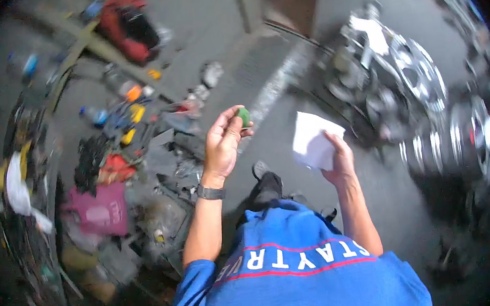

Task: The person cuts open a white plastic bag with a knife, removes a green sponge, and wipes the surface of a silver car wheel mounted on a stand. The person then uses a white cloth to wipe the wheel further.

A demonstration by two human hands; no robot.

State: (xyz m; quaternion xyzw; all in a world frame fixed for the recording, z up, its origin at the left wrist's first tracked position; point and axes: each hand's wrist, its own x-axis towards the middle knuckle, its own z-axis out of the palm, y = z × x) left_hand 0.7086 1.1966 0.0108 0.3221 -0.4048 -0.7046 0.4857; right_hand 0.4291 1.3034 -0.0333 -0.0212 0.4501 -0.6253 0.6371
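Observation:
My left hand (224, 143) is raised in front of me, its thumb and fingers closed around a small green rounded object (243, 117) whose kind I cannot make out. A dark watch (211, 193) is strapped on that wrist. Off to the right, my right hand (340, 161) pinches a white sheet of paper (313, 141) along its right edge, thumb on top. The paper looks folded or stacked and hangs in the air. A gap lies between the two hands; neither touches anything else.
Metal wheel rims (418, 72) and more stacked rims (465, 142) stand on the right. Clutter covers the left, with a purple bag (99, 210), an orange-red cloth (116, 168) and bottles (95, 115). A red and black bag (130, 30) lies farther back. A doorway (292, 1) opens ahead.

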